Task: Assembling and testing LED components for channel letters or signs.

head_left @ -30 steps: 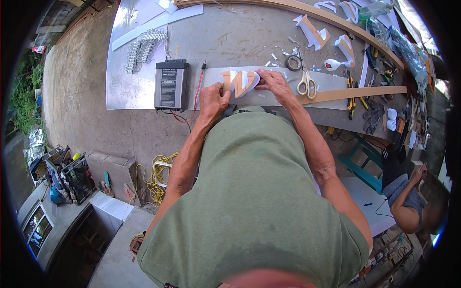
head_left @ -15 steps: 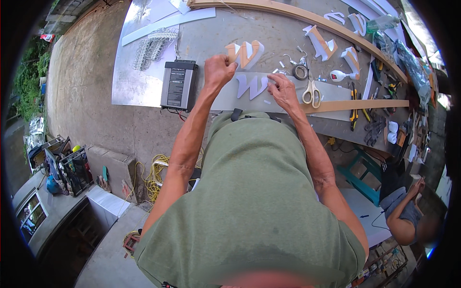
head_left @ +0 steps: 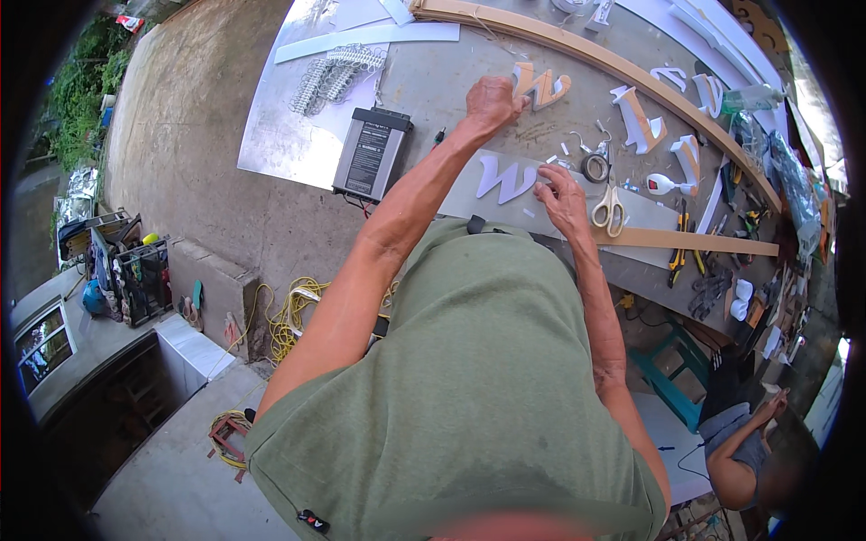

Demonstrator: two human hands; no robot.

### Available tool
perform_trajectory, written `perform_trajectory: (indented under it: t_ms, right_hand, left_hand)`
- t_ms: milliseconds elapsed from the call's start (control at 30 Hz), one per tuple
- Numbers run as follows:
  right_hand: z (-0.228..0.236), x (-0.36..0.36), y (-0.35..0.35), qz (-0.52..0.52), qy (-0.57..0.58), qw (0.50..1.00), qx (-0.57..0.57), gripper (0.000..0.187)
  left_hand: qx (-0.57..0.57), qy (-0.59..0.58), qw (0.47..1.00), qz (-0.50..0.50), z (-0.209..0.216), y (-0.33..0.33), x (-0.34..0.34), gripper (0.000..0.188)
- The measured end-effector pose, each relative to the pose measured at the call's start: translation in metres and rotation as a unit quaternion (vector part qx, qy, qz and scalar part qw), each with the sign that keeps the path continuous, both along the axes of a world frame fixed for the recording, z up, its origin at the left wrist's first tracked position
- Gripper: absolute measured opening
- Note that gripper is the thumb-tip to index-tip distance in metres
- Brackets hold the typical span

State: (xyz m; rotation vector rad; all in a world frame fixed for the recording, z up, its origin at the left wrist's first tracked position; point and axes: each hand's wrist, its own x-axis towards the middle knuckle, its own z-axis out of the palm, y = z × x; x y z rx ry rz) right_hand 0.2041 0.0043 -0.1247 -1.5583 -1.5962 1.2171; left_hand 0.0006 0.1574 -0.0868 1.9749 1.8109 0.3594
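My left hand (head_left: 494,101) is stretched far over the table, its fingers closed on the left end of a W-shaped letter with tan sides (head_left: 544,87). That letter rests on the tabletop or just above it; I cannot tell which. Nearer to me, a flat white W-shaped letter (head_left: 505,178) lies on a grey sheet (head_left: 636,200). My right hand (head_left: 564,200) is at this flat letter's right tip, fingers loosely bent and apart, holding nothing. Right of that hand lie scissors with cream handles (head_left: 608,212) and a roll of dark tape (head_left: 594,167).
A grey power supply box (head_left: 372,153) stands at the table's left edge. More tan-and-white letters (head_left: 640,122) and a white glue bottle (head_left: 666,184) lie to the right. A long tan strip (head_left: 586,41) crosses the back. A person (head_left: 744,442) sits at right, beside a green stool (head_left: 672,374).
My left hand has carried the tan-sided letter farther off and to the right, away from the flat one. The right hand stays beside the flat letter. The whole view has shifted.
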Motion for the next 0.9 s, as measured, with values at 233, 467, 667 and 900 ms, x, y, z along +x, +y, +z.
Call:
perform_trajectory:
  t_ms: [233, 467, 667, 900]
  right_hand:
    - [0.019, -0.002, -0.013, -0.037, -0.052, 0.998, 0.025, 0.03]
    - [0.034, -0.021, -0.031, -0.011, -0.11, 0.982, 0.152, 0.032]
    - [0.046, -0.049, -0.041, 0.054, -0.144, 0.97, 0.189, 0.033]
    - [0.048, -0.073, -0.047, 0.073, -0.166, 0.965, 0.189, 0.03]
  left_hand:
    - [0.11, -0.117, 0.979, 0.126, 0.019, -0.056, -0.125, 0.029]
    - [0.178, 0.063, 0.974, 0.122, 0.03, -0.125, -0.206, 0.084]
    - [0.123, 0.051, 0.98, 0.146, 0.018, -0.157, -0.2, 0.108]
    - [0.167, -0.022, 0.966, 0.198, 0.01, -0.142, -0.234, 0.072]
